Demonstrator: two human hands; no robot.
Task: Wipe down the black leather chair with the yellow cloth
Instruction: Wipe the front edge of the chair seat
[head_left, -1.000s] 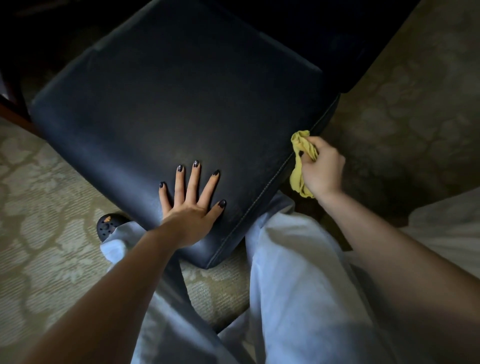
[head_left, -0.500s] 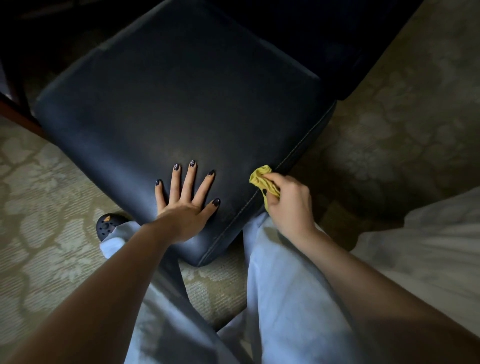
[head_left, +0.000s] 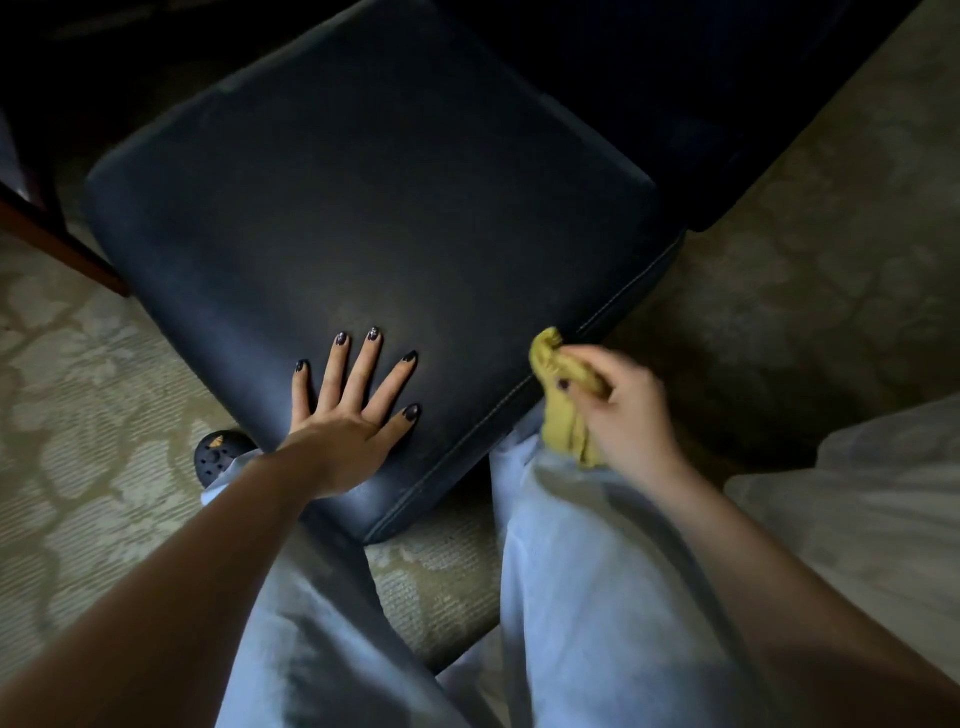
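Yellow cloth (head_left: 563, 426), bunched, at the stitched side edge of the black leather chair (head_left: 374, 208) seat; gripped in curled fingers of the blurred right hand (head_left: 623, 410). Left hand (head_left: 348, 415) flat on the seat near its front corner, fingers straight and spread. Beneath: pale trousers (head_left: 571, 571), dark shoe (head_left: 218, 454), patterned carpet (head_left: 78, 415).

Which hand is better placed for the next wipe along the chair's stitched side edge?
Right. The right hand grips the yellow cloth beside that edge of the black leather chair. The left hand lies flat on the seat, fingers spread, holding nothing.
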